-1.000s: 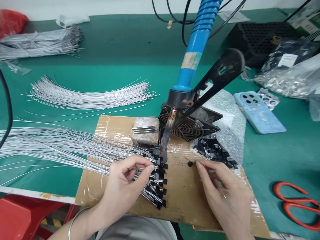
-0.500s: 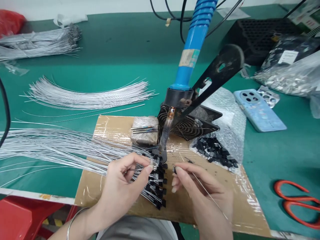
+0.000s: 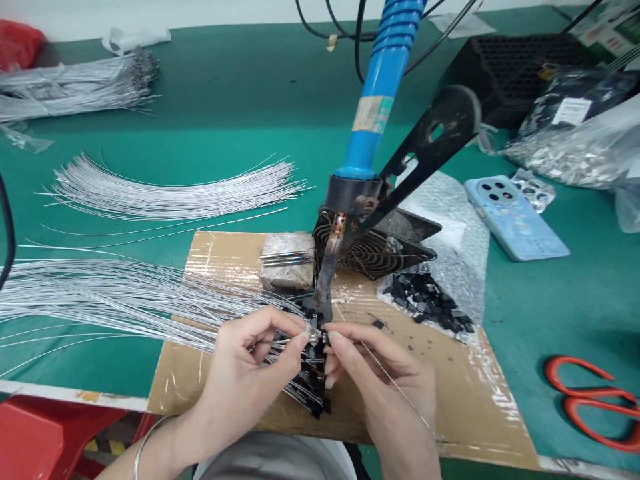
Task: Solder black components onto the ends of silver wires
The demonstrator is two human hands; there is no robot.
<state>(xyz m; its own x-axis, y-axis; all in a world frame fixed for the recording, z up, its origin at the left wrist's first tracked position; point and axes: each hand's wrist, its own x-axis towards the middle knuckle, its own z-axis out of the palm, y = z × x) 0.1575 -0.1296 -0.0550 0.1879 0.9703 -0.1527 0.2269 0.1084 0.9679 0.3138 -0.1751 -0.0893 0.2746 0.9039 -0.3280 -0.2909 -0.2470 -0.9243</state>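
My left hand (image 3: 267,360) pinches the end of a thin grey wire between thumb and forefinger; a small whitish, shiny tip shows there. Opposite it, my right hand (image 3: 377,373) holds a small black connector (image 3: 325,335) between thumb and forefinger, almost touching the left fingertips. A thin strand of solder wire (image 3: 395,382) also runs through the right hand, its free end pointing up. Just above both hands is the tip of a blue-handled soldering iron (image 3: 325,283). Below the left fingers, black connectors (image 3: 315,390) with wires attached lie in a row, partly hidden.
The iron sits in a black stand (image 3: 435,147) on a cardboard sheet (image 3: 425,413). Beside it are a sponge block (image 3: 287,275), a fan (image 3: 375,250) and loose black pieces (image 3: 430,303). A wire bundle (image 3: 175,197), phone (image 3: 517,217) and red-handled scissors (image 3: 595,407) lie around.
My right hand has moved left with the black connector and solder wire, closing the gap to my left fingertips. My left hand has stayed almost in place. A loose black piece shows on the cardboard.
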